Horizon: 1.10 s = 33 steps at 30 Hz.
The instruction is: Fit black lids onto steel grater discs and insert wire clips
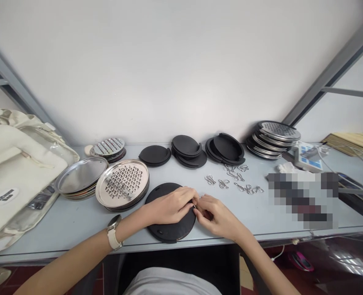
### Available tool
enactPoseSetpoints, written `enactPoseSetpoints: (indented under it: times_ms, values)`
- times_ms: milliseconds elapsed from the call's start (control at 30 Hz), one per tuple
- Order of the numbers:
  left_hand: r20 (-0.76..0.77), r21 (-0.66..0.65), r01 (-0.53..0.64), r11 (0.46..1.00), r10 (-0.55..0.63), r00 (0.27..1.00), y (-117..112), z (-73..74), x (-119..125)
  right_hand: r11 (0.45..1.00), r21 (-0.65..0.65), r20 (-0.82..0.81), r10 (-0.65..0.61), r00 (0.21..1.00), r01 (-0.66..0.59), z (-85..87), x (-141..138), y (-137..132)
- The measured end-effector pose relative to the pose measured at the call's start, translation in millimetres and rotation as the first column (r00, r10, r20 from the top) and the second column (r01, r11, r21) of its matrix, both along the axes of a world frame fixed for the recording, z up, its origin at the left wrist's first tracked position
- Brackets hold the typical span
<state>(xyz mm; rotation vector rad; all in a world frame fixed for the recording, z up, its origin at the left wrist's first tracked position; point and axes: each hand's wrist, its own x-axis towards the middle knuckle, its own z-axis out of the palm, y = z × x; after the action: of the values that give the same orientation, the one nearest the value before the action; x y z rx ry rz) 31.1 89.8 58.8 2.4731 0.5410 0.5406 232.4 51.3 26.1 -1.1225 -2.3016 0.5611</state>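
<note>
A black round disc [183,229] with small slots near its rim lies on the table in front of me. My left hand [172,205] rests across it, fingers closed at the disc's right edge. Against those fingertips my right hand [215,216] is closed in a pinch. A small shiny metal piece [195,206] shows between the two hands; its shape is mostly hidden by the fingers. Just beyond lie several bent wire clips [223,184]. To the left is a stack topped by a round metal grater plate [122,184].
Along the wall stand black round holders [154,155], more black holders [228,148] and a stack of grater plates [275,137]. Plain metal discs [81,175] are piled at left, beside a cream bag [18,172]. A power strip [308,157] sits at right.
</note>
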Motion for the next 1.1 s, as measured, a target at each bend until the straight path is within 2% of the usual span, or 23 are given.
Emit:
enactPoseSetpoints:
  times_ms: [233, 567, 967, 1100]
  values:
    - [-0.009, 0.065, 0.006, 0.998, -0.006, 1.0, 0.7, -1.8, -0.1, 1.0, -0.001, 0.02, -0.02, 1.0, 0.02, -3.0, 0.5, 2.4]
    - [-0.038, 0.114, -0.05, 0.992, 0.054, 0.998, 0.8, -1.8, -0.3, 0.999, -0.022, 0.02, -0.035, 0.999, 0.035, -2.9, 0.3, 1.5]
    - [-0.064, 0.123, -0.115, 0.986, 0.123, 0.99, 1.4, -4.3, -0.5, 0.999, -0.025, 0.023, -0.045, 0.999, 0.045, -3.7, -0.5, 1.6]
    - [-0.069, 0.12, -0.104, 0.987, 0.113, 0.991, 3.1, -5.7, -1.0, 0.999, -0.021, 0.033, -0.044, 0.998, 0.045, -2.9, -0.9, 1.8]
